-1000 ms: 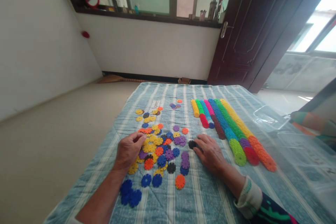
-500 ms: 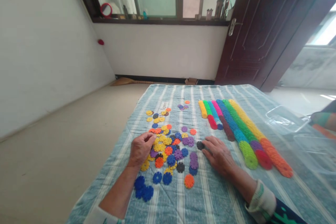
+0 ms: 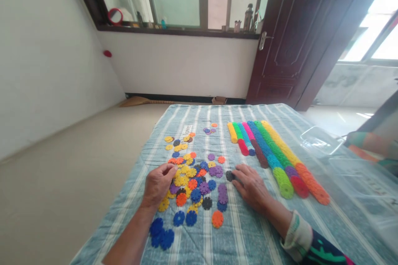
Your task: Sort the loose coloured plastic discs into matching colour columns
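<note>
Head view: the black disc (image 3: 229, 175), round with no long axis, lies at the nearer right hand's (image 3: 250, 184) 10 o'clock.
Right thumb and fingers part at its edge, grip unclear; left hand (image 3: 159, 183) fingertips are together by yellow discs (image 3: 180, 180) at its 3 o'clock. Clear container (image 3: 321, 143): right hand's 2 o'clock, contents indistinct.

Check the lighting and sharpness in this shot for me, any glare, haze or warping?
In the head view, the window at far right is washed out to white; in the head view, the clear containers look hazy; in the head view, the door leans, perhaps from wide-angle distortion or camera tilt, while the loose discs' colours read clearly.
</note>
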`<state>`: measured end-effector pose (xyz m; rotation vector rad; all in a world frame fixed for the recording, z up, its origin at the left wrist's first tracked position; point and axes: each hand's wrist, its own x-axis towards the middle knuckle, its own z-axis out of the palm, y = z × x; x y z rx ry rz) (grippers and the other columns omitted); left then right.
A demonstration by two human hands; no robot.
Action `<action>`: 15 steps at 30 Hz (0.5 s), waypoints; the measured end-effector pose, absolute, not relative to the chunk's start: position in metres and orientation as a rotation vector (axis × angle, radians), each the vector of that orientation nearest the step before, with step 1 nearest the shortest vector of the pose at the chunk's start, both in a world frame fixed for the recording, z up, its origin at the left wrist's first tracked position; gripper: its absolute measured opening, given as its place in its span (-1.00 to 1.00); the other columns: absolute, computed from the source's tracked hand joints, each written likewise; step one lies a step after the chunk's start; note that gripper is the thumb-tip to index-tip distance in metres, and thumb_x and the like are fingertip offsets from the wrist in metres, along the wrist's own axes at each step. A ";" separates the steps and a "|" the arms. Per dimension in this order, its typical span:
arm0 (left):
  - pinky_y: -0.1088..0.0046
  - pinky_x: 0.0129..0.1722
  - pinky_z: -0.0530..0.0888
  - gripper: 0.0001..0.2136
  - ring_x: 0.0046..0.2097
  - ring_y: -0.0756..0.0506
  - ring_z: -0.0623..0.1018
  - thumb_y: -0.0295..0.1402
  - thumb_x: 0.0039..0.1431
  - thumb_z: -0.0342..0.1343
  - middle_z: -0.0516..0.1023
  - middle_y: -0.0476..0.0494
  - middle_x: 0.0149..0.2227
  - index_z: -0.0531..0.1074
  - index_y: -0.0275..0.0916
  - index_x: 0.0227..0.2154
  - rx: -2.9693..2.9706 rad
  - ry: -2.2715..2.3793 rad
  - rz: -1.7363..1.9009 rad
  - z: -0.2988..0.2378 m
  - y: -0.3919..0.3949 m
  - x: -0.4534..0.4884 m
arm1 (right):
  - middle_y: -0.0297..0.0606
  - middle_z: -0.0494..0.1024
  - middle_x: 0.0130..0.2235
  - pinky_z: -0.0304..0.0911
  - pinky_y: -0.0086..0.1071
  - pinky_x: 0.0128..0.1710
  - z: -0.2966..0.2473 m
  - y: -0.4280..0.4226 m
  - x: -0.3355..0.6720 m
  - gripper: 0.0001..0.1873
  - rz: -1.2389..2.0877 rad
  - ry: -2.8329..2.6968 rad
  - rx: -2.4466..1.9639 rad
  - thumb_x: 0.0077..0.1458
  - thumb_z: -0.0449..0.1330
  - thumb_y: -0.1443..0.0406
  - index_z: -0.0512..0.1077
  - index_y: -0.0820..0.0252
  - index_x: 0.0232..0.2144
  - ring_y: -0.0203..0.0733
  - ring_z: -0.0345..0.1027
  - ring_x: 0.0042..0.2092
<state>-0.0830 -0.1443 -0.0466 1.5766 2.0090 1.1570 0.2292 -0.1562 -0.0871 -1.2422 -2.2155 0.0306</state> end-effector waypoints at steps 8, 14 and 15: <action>0.44 -0.30 0.45 -0.67 -0.33 -0.14 0.57 -0.05 -0.11 0.08 0.64 -0.06 -0.40 0.55 -0.20 -0.46 1.553 2.036 1.091 -0.044 -0.138 -0.087 | -0.11 0.48 -0.05 0.31 -0.08 -0.02 -0.078 -0.154 0.226 -0.81 0.059 -2.218 -1.240 0.12 0.18 0.41 0.43 0.17 -0.17 0.03 0.34 -0.01; 0.43 -0.26 0.46 -0.67 -0.27 -0.17 0.59 -0.04 -0.13 0.09 0.66 -0.06 -0.36 0.56 -0.19 -0.46 1.538 2.061 1.060 -0.041 -0.137 -0.087 | -0.14 0.48 -0.07 0.28 -0.09 0.01 -0.076 -0.153 0.226 -0.77 0.101 -2.215 -1.256 0.13 0.19 0.40 0.40 0.15 -0.13 0.00 0.33 -0.01; 0.43 -0.26 0.46 -0.67 -0.27 -0.17 0.59 -0.04 -0.13 0.09 0.66 -0.06 -0.36 0.56 -0.18 -0.46 1.540 2.058 1.058 -0.040 -0.137 -0.087 | -0.14 0.48 -0.07 0.28 -0.08 0.01 -0.076 -0.153 0.225 -0.77 0.103 -2.216 -1.256 0.13 0.19 0.40 0.40 0.15 -0.12 0.00 0.32 0.00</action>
